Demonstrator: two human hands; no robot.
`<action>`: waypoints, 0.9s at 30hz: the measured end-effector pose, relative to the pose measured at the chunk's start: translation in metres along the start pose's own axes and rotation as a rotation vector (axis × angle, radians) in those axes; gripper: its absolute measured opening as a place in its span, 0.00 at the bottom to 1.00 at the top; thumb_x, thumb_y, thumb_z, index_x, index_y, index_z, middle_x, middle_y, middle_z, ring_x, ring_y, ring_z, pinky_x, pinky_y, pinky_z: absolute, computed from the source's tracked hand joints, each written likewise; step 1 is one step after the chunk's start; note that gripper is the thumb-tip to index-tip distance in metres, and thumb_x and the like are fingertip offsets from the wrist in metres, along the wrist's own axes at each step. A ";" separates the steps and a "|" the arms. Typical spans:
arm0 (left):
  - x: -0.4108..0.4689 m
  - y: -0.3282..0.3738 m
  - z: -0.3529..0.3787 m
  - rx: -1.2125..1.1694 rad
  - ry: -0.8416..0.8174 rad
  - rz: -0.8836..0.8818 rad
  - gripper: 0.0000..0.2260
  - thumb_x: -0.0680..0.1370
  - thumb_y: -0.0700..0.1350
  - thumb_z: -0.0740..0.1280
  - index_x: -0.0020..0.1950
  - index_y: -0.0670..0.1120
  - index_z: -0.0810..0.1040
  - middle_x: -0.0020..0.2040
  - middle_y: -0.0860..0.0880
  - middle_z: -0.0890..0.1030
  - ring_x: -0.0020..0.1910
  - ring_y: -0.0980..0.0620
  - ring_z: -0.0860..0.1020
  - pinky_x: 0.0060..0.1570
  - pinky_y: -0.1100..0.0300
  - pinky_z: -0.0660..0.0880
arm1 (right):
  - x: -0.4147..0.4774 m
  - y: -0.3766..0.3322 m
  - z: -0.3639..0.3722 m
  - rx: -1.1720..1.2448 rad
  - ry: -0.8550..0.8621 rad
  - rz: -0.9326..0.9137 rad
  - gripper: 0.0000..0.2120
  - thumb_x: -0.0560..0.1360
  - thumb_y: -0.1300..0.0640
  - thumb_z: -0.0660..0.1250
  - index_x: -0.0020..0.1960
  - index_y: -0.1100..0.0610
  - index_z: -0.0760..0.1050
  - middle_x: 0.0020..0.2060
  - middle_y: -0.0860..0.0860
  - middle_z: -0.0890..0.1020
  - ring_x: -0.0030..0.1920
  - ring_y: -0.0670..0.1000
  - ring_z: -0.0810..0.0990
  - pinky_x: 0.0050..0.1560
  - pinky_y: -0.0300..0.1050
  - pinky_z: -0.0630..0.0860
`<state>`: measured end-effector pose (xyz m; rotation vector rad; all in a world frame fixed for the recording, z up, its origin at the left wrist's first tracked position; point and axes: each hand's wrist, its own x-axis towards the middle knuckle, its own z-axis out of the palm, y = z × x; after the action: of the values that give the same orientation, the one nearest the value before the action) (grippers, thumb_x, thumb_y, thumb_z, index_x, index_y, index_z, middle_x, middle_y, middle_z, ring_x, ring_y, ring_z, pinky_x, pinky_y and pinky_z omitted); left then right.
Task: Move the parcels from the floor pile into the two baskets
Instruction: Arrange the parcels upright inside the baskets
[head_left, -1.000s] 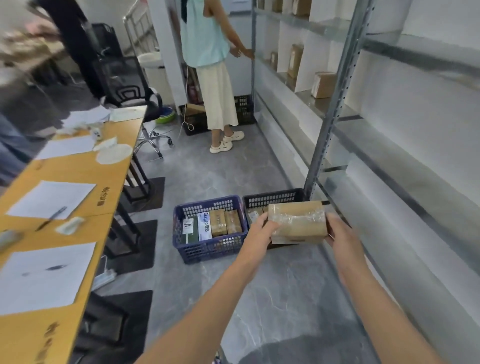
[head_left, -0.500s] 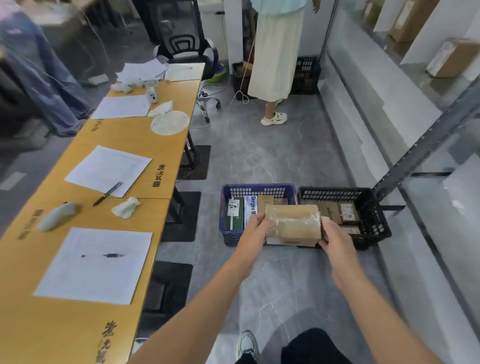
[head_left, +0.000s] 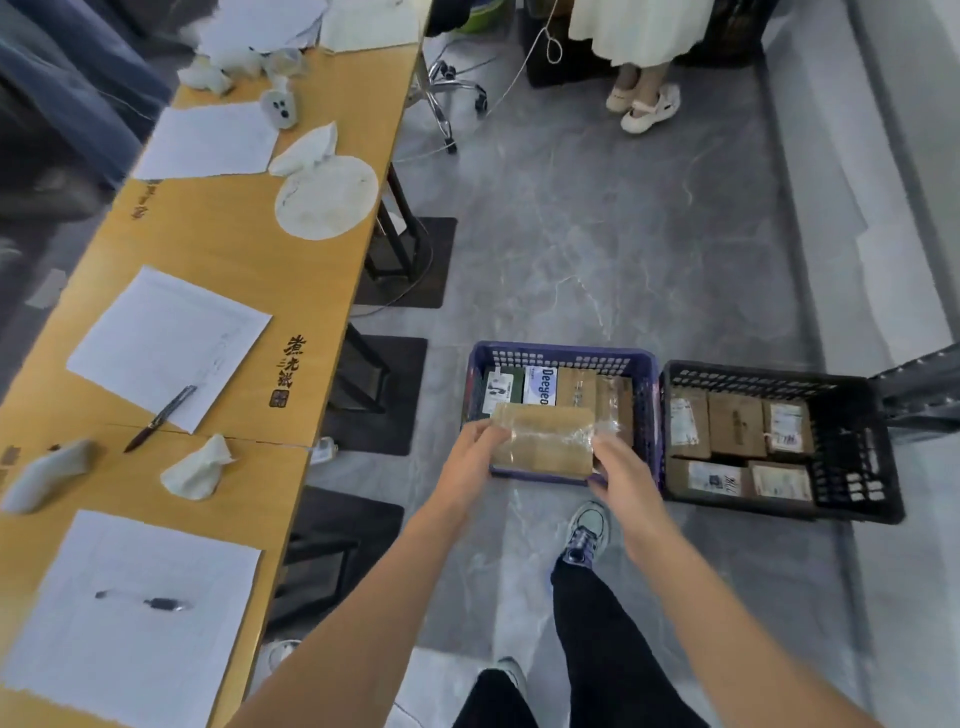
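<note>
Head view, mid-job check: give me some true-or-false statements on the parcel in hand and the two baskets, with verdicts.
1. The left hand and right hand both grip the taped parcel. True.
2. The taped parcel is held over the black basket. False: it is over the near side of the blue basket.
3. The black basket already holds several labelled parcels. True.
4. The blue basket is empty. False: a row of boxes stands along its far side.
5. The black basket sits left of the blue one. False: it sits right beside it, on the right.
</note>
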<state>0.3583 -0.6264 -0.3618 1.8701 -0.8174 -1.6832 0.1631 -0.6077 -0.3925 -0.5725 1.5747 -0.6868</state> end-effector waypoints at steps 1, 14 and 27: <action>0.020 0.006 0.003 0.001 0.018 -0.026 0.28 0.65 0.65 0.67 0.61 0.54 0.79 0.61 0.52 0.80 0.63 0.51 0.78 0.71 0.45 0.71 | 0.020 -0.005 0.002 -0.007 -0.003 0.021 0.22 0.85 0.47 0.61 0.78 0.48 0.69 0.72 0.42 0.71 0.76 0.49 0.69 0.78 0.57 0.65; 0.271 -0.006 0.002 0.129 0.072 -0.232 0.10 0.83 0.54 0.62 0.53 0.52 0.80 0.54 0.52 0.81 0.55 0.52 0.78 0.62 0.48 0.72 | 0.269 0.000 0.064 -0.004 -0.115 0.247 0.26 0.85 0.52 0.62 0.82 0.45 0.63 0.81 0.44 0.64 0.79 0.51 0.65 0.80 0.59 0.62; 0.493 -0.095 -0.011 0.286 0.000 -0.256 0.07 0.83 0.54 0.62 0.47 0.55 0.74 0.51 0.55 0.78 0.52 0.54 0.77 0.62 0.49 0.74 | 0.478 0.080 0.128 0.011 -0.086 0.366 0.24 0.82 0.61 0.64 0.75 0.46 0.70 0.64 0.43 0.79 0.68 0.51 0.76 0.74 0.52 0.70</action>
<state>0.4086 -0.9122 -0.7715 2.2503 -0.8879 -1.7925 0.2378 -0.9033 -0.7906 -0.2887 1.5404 -0.3890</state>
